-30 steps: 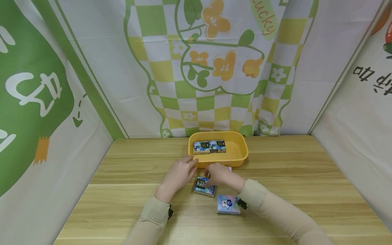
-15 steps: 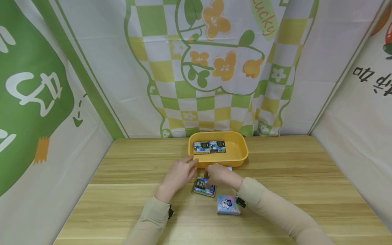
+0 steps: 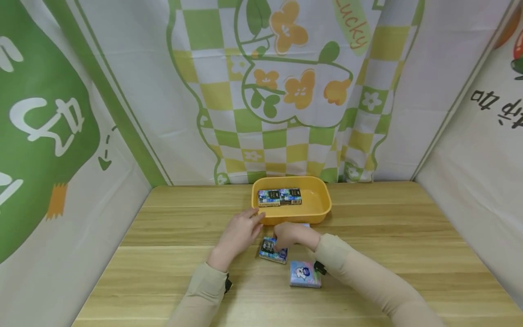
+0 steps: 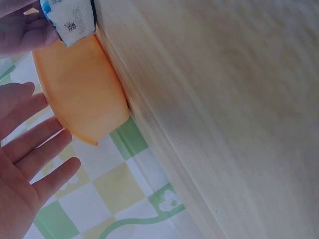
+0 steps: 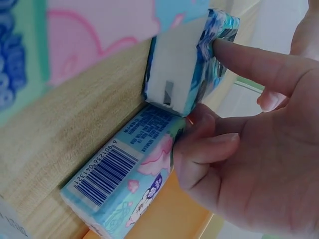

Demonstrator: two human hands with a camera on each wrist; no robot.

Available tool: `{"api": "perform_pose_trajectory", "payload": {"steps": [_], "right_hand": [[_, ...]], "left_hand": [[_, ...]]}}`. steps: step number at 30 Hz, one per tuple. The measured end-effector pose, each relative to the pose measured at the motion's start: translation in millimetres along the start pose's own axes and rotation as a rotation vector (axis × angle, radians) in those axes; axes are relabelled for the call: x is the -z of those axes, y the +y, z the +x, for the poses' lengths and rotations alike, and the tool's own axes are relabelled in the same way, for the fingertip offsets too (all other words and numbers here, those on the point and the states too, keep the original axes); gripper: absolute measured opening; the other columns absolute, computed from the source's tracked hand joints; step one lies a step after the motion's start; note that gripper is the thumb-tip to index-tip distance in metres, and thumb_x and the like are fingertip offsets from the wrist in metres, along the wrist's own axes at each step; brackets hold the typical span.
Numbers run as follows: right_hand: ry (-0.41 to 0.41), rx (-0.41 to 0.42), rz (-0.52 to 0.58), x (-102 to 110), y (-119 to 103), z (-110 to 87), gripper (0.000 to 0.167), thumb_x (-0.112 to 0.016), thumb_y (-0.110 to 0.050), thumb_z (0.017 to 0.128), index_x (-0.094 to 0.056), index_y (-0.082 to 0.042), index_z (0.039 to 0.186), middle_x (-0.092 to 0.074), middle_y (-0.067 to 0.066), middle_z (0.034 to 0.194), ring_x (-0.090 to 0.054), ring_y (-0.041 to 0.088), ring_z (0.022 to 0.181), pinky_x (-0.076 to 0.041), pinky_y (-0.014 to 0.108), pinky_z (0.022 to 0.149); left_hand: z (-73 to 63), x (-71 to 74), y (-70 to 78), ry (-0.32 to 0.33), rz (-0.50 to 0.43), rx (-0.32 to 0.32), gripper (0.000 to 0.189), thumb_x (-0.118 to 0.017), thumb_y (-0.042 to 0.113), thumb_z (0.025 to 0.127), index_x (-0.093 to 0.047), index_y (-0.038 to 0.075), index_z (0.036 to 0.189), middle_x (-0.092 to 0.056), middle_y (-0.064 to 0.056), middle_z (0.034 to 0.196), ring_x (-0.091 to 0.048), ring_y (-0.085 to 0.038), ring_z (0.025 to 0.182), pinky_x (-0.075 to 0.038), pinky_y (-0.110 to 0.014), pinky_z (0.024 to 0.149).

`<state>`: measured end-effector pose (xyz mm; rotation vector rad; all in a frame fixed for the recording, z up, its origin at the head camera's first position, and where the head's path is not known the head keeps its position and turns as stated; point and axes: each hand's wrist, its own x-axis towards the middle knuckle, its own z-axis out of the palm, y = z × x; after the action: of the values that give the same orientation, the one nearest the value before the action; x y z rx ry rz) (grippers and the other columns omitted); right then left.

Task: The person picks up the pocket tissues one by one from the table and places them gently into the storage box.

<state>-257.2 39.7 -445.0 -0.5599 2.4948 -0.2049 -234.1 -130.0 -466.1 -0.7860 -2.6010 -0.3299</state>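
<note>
Near the middle of the table lies a dark-blue patterned tissue pack (image 3: 267, 255). My right hand (image 3: 293, 234) pinches it from above; in the right wrist view the thumb (image 5: 259, 64) presses its patterned top and curled fingers (image 5: 199, 144) sit at its far edge. A light-blue and pink tissue pack (image 5: 119, 174) lies against it, mostly hidden by the hand in the head view. Another pink-and-blue tissue pack (image 3: 305, 274) rests closer to me. My left hand (image 3: 240, 231) touches the front left rim of the yellow basket (image 3: 294, 219), its fingers extended.
Inside the basket, two dark-blue tissue packs (image 3: 269, 198) sit side by side at the left. Wooden tabletop (image 3: 171, 254) stretches to both sides. A checkered cloth (image 3: 282, 141) hangs right behind the basket.
My right wrist and forearm have shifted slightly leftward, with the hand turning a little over the dark-blue tissue pack. The packs, the basket and my left hand stay put.
</note>
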Motion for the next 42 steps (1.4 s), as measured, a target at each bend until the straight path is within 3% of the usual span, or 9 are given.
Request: {"api": "perform_pose_trajectory", "payload": {"steps": [11, 18, 28, 35, 42], "right_hand": [[-0.013, -0.007, 0.043, -2, 0, -0.8, 0.017, -0.070, -0.021, 0.081, -0.063, -0.011, 0.093, -0.058, -0.001, 0.081, -0.051, 0.014, 0.069, -0.043, 0.027, 0.059], [0.009, -0.008, 0.042, -5, 3, -2.1, 0.014, -0.070, -0.021, 0.081, -0.058, -0.013, 0.079, -0.043, -0.002, 0.065, -0.040, 0.013, 0.056, -0.032, 0.026, 0.050], [0.071, 0.029, 0.049, -8, 5, -11.0, 0.021, -0.072, -0.022, 0.079, -0.055, -0.013, 0.071, -0.039, -0.003, 0.060, -0.036, 0.011, 0.053, -0.031, 0.024, 0.047], [0.094, 0.059, 0.118, -6, 11, -19.4, 0.025, -0.074, -0.019, 0.076, -0.051, -0.014, 0.069, -0.040, -0.003, 0.060, -0.037, 0.012, 0.054, -0.032, 0.024, 0.048], [0.097, 0.083, 0.230, -2, 21, -24.6, 0.020, -0.073, -0.017, 0.076, -0.054, -0.010, 0.079, -0.049, -0.001, 0.069, -0.043, 0.013, 0.060, -0.035, 0.024, 0.051]], "left_hand": [[0.5, 1.0, 1.3, 0.000, -0.014, -0.003, 0.031, -0.066, 0.014, 0.089, -0.066, 0.005, 0.119, -0.062, -0.020, 0.123, -0.060, -0.034, 0.112, -0.051, -0.046, 0.096], [0.7, 0.3, 1.0, 0.003, -0.012, -0.004, 0.032, -0.066, 0.014, 0.088, -0.066, 0.005, 0.118, -0.062, -0.019, 0.123, -0.060, -0.033, 0.112, -0.051, -0.045, 0.097], [0.7, -1.2, -0.3, 0.014, -0.017, -0.002, 0.031, -0.066, 0.014, 0.088, -0.067, 0.005, 0.118, -0.063, -0.019, 0.122, -0.061, -0.033, 0.110, -0.052, -0.045, 0.095], [0.8, -1.1, -0.2, 0.020, -0.015, -0.010, 0.032, -0.067, 0.014, 0.088, -0.067, 0.005, 0.118, -0.063, -0.019, 0.121, -0.062, -0.033, 0.110, -0.052, -0.044, 0.095], [0.5, -2.1, 0.1, 0.021, -0.026, -0.011, 0.032, -0.066, 0.015, 0.088, -0.066, 0.005, 0.118, -0.063, -0.020, 0.121, -0.062, -0.034, 0.110, -0.051, -0.045, 0.096]]}}
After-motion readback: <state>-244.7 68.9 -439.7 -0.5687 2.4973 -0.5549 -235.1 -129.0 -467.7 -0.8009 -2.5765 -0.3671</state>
